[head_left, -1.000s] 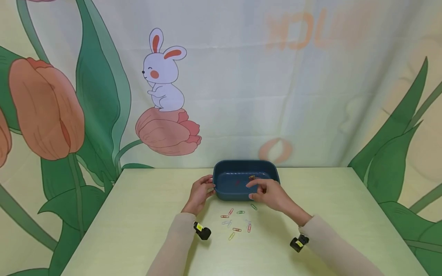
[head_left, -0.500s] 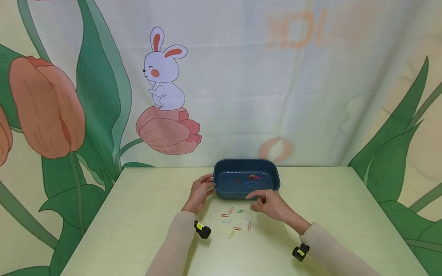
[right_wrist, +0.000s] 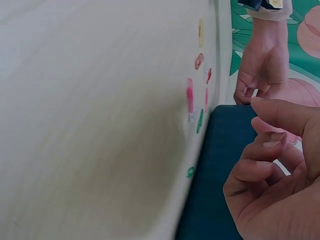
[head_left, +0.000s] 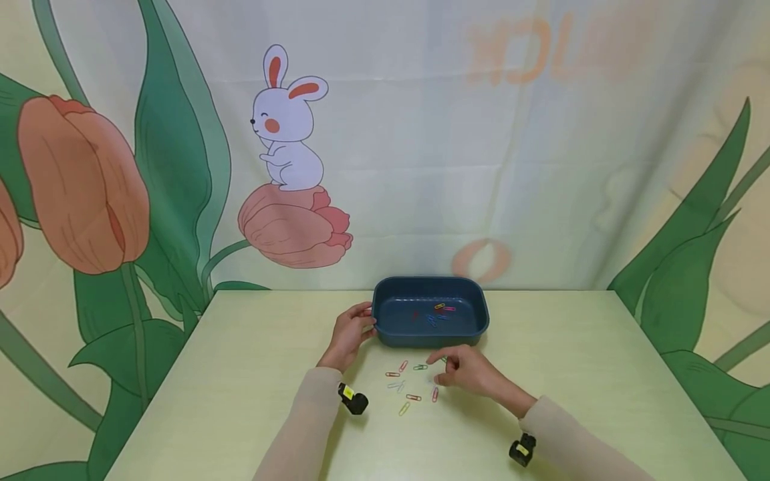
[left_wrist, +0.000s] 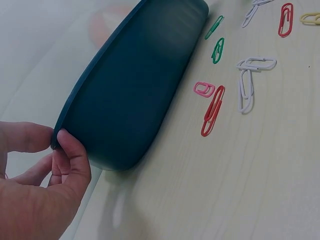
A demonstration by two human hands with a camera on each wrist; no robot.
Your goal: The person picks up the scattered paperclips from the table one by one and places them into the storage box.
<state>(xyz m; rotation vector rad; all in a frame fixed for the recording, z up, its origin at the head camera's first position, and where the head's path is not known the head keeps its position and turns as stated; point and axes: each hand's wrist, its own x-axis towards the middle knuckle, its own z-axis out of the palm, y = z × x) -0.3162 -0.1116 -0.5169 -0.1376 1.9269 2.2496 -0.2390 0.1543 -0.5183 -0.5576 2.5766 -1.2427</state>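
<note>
My left hand (head_left: 349, 337) pinches the rim at the left end of a dark blue plastic bin (head_left: 430, 339); the left wrist view shows thumb and fingers on either side of the rim. Blue paper clips (head_left: 432, 321), a yellow paper clip (head_left: 440, 306) and a pink one lie inside. In front of the bin my right hand (head_left: 472, 371) hovers over loose paper clips, thumb and index finger apart, holding nothing. A green paper clip (left_wrist: 218, 50) lies near its index fingertip. Another green paper clip (left_wrist: 214, 27) is partly covered by the hand in the head view.
Red paper clips (head_left: 413, 398), white paper clips (head_left: 396, 385), pink ones and a yellow paper clip (head_left: 404, 408) are scattered on the pale wooden table (head_left: 259, 374). Behind the bin, a curtain (head_left: 391, 167) printed with a rabbit and tulips hangs at the table's back edge.
My right hand has moved from over the bin's near right side back toward me, down to the paper clips on the table. The left hand stays at the bin's rim.
</note>
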